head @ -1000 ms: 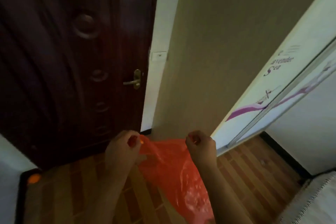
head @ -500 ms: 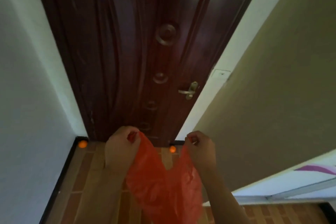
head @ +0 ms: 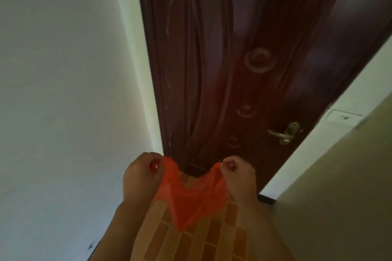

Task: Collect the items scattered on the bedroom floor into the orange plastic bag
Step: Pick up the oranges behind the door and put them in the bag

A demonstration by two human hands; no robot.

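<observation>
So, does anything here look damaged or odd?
Yes: the dark door has pale scratch-like marks near its top and left edge. The orange bag, held by both hands, looks intact.

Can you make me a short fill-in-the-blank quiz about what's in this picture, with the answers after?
1. Both hands hold up a thin plastic bag whose colour is ____.
2. The left hand and the right hand each pinch a top ____ of the bag.
3. Straight ahead stands a dark wooden ____, with a metal handle.
4. Under the bag, the floor has a pattern like ____.

Missing words: orange; corner; door; bricks
</observation>
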